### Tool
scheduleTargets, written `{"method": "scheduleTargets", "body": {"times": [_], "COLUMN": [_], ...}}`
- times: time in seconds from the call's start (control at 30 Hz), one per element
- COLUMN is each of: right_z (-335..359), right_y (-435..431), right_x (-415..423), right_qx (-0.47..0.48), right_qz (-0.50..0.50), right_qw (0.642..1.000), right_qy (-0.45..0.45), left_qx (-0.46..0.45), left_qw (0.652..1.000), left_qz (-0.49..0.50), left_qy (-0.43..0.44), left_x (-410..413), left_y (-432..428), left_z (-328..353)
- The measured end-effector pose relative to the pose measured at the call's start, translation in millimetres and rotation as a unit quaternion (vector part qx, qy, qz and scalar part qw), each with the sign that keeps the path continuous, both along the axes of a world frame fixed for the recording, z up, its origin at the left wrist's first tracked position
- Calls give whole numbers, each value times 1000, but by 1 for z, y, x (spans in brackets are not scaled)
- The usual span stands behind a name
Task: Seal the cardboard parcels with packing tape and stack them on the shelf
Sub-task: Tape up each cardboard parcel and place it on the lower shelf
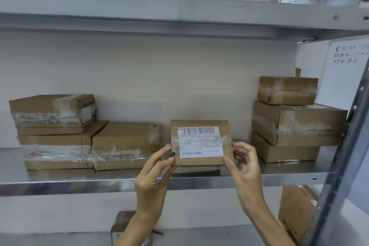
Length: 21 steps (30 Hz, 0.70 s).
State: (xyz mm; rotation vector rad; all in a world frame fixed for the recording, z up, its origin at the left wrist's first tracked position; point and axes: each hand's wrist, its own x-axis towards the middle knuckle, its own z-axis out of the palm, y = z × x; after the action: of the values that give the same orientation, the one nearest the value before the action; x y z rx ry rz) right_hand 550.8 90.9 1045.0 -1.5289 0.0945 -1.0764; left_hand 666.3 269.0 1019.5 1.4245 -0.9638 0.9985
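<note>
A small cardboard parcel (199,124) with a white barcode label and a band of clear tape across it sits tilted over the metal shelf (60,181), in the gap between two stacks. My left hand (153,177) grips its lower left corner. On the parcel's right edge, my right hand (245,168) holds it with fingertips at the tape end. Whether the parcel rests on the shelf or hangs just above it, I cannot tell.
Taped parcels are stacked at the left (54,114) and beside them (125,142); a taller stack of three (295,122) stands at the right. A grey upright post (339,156) frames the right side. More boxes (297,207) lie on the shelf below.
</note>
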Motion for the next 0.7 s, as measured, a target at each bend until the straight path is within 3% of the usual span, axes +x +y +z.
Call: {"method": "scheduleTargets", "body": {"times": [0.2, 0.43, 0.57, 0.7], "right_z": [11, 23, 11, 14], "right_y": [-7, -13, -9, -8], "right_x": [1, 5, 7, 5], "right_qx": [-19, 28, 51, 41], "right_qz": [9, -11, -13, -26], "right_qw": [1000, 999, 998, 998], "right_qy": [5, 21, 32, 31], "left_qx": [-17, -69, -77, -25], "left_qw": [998, 951, 940, 949], "left_qz": [-16, -131, -128, -123], "left_qy": [55, 272, 306, 288], "left_x": [-5, -7, -4, -1], "left_y": [-5, -20, -25, -20], "left_z": [24, 62, 50, 50]}}
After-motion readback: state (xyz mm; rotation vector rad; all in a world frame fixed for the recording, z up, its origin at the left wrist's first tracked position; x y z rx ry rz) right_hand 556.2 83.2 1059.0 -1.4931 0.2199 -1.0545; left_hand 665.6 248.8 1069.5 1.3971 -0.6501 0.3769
